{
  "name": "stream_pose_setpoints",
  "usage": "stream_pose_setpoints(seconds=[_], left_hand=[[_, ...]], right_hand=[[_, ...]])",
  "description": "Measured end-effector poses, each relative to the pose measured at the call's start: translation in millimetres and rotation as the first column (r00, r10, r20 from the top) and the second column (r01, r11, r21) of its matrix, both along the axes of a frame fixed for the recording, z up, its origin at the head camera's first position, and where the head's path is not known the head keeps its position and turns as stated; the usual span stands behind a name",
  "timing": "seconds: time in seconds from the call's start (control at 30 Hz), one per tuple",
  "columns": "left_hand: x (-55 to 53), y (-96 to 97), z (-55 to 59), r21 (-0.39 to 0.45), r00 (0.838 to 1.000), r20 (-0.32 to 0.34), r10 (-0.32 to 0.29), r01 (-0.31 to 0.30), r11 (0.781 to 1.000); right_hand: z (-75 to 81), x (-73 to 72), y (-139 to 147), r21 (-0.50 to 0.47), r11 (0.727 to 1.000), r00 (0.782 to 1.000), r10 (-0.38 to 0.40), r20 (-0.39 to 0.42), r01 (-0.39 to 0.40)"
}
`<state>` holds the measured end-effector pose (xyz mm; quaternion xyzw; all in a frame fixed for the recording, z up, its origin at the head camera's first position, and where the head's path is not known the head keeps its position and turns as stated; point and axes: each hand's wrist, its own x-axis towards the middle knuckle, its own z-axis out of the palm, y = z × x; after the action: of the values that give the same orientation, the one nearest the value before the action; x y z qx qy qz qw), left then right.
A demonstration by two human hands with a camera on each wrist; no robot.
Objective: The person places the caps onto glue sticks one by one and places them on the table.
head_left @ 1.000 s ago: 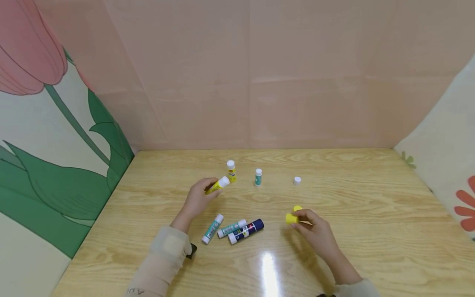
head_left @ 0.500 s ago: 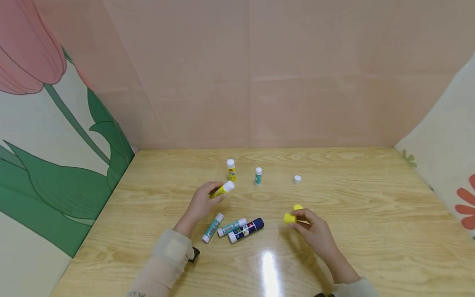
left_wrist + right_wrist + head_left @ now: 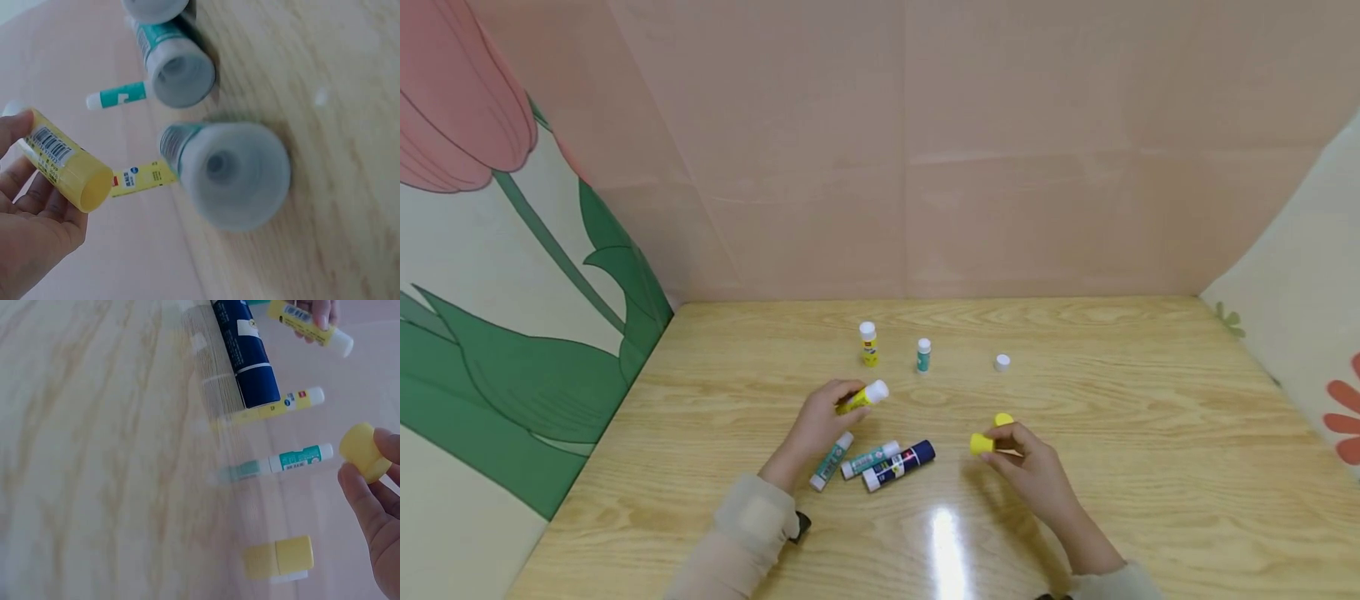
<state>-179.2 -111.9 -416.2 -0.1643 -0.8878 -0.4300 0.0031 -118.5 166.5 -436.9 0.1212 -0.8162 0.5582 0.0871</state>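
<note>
My left hand (image 3: 816, 427) grips a yellow glue stick (image 3: 859, 400) above the table, tilted, its white end pointing right. In the left wrist view the fingers and thumb are round its yellow barrel (image 3: 53, 150). My right hand (image 3: 1037, 483) pinches a yellow cap (image 3: 981, 444) between thumb and fingers; the right wrist view shows that yellow cap (image 3: 361, 451) raised off the table. A second yellow cap (image 3: 1003, 419) stands just behind the right fingers. Stick and held cap are apart. Near the left forearm lie two teal glue sticks (image 3: 831, 461) and a thicker navy one (image 3: 898, 465).
Farther back, a yellow glue stick (image 3: 868, 344) with a white top and a small teal one (image 3: 923, 356) stand upright. To their right sits a white cap (image 3: 1002, 363). A pink backdrop (image 3: 902, 167) rises at the table's (image 3: 1150, 400) far edge.
The left hand has come right and nearer the front edge, carrying the yellow glue stick toward the right hand. The right hand has shifted slightly left with its yellow cap.
</note>
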Motion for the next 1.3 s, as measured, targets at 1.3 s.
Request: stream_pose_setpoints(seconds=[1.3], left_hand=[[17.2,15.3,-2.5,-0.011,0.991,0.035,-0.133,0.133,0.991]], right_hand=[[2.4,-2.9,-15.2,-0.073,0.997,0.997,0.015,0.075,-0.009]])
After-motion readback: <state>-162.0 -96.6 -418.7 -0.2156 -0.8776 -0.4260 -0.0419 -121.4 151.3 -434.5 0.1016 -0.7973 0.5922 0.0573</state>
